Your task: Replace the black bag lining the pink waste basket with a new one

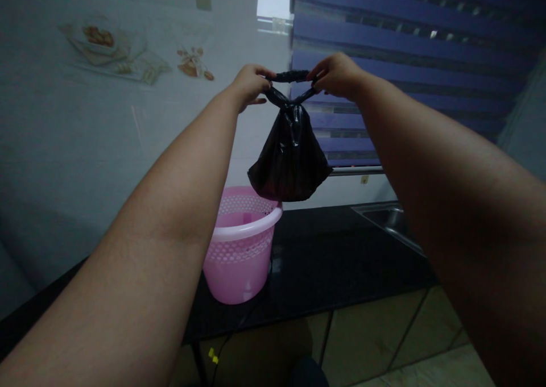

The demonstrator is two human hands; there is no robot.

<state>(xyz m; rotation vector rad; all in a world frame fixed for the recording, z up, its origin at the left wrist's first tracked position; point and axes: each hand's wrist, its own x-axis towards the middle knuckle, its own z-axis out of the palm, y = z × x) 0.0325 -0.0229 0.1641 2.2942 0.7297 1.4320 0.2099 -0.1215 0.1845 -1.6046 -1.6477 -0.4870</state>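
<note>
A black plastic bag [290, 157] hangs in the air, knotted at its neck, with a loop of twisted plastic stretched above the knot. My left hand [249, 84] pinches the left end of that loop. My right hand [336, 75] pinches the right end. Both arms are stretched out in front of me. The bag's bulging bottom hangs just above and to the right of a pink plastic basket [241, 245] with a perforated rim, which stands on the black countertop [341, 262].
A tiled wall [85, 137] with food pictures is on the left. Blue striped blinds [405, 51] cover the window behind the bag. A steel sink [390, 219] is set in the counter at right. Cabinet fronts [375, 336] lie below the counter edge.
</note>
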